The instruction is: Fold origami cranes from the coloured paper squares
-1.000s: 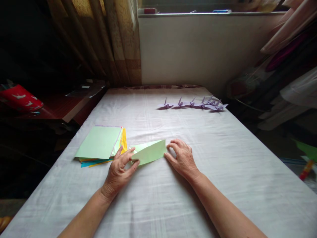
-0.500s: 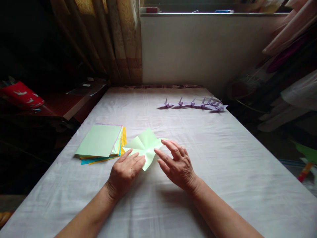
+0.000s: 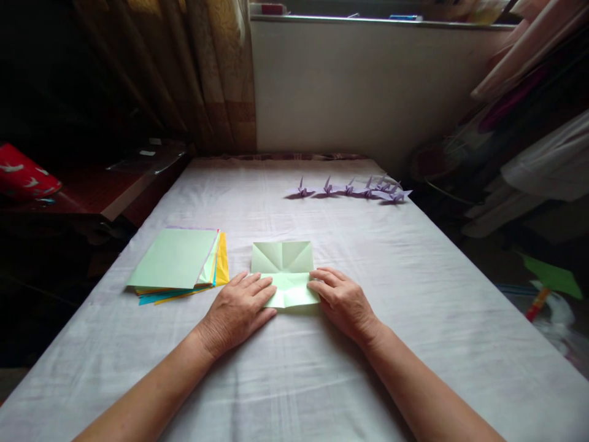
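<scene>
Item: pale green paper square point(image 3: 283, 270), creased, lying flat on the white-clothed counter point(image 3: 414, 319), centre, just in front of the person.

Left hand point(image 3: 237, 310): palm down, fingers spread flat, fingertips resting on the sheet's near-left corner; its grip is open and closes on nothing.

Right hand point(image 3: 343, 298): likewise flat and open, fingertips pressing the near-right edge.

Condition of sheet: diagonal and straight creases visible across the far half; the near half appears to be laid over or pressed down along a horizontal crease. Judged an early stage of folding, with no finished form yet.

Adjacent: stack of coloured paper point(image 3: 177, 267), green sheet uppermost, just left of the sheet.

Far side: row of purple paper cranes point(image 3: 350, 189), completed, well apart from the hands.
</scene>
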A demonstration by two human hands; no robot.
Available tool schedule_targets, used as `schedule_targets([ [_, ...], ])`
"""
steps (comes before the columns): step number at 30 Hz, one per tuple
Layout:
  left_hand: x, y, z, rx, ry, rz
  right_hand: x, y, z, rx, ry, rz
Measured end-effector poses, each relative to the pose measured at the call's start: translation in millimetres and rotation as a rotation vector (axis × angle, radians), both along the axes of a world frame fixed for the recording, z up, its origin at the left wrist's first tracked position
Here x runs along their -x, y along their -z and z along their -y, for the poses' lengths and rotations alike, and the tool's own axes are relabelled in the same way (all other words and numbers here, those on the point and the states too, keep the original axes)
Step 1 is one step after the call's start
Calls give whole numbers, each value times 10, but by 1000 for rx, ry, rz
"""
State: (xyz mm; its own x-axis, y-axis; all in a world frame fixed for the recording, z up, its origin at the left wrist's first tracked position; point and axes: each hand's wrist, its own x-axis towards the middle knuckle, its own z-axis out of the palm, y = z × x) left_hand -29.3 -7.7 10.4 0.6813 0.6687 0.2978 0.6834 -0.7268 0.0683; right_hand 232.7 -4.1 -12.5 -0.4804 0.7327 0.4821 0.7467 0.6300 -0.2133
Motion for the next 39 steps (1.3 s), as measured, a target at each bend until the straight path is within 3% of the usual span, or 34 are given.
schedule_targets([
  [5, -63, -6, -34, -4, -27, -19, -7, -13, 48, 77, 103, 42],
  [13, -221, -62, -13, -53, -78, -80, 131, -82, 288, -89, 167, 50],
  [17, -255, -79, -28, -55, -96, -82, 94, -43, 274, -22, 208, 14],
  [24, -68, -47, -84, 120, -76, 179, 49, 11, 255, 178, 205, -131],
  [29, -5, 48, -133, 214, -232, 333, 50, -24, 268, 265, 234, -168],
  [33, -68, 135, -172, 94, -298, 362, 76, -58, 261, 256, 301, -128],
  [39, -168, 85, -109, -295, -148, 193, 117, -68, 233, 237, 358, -60],
])
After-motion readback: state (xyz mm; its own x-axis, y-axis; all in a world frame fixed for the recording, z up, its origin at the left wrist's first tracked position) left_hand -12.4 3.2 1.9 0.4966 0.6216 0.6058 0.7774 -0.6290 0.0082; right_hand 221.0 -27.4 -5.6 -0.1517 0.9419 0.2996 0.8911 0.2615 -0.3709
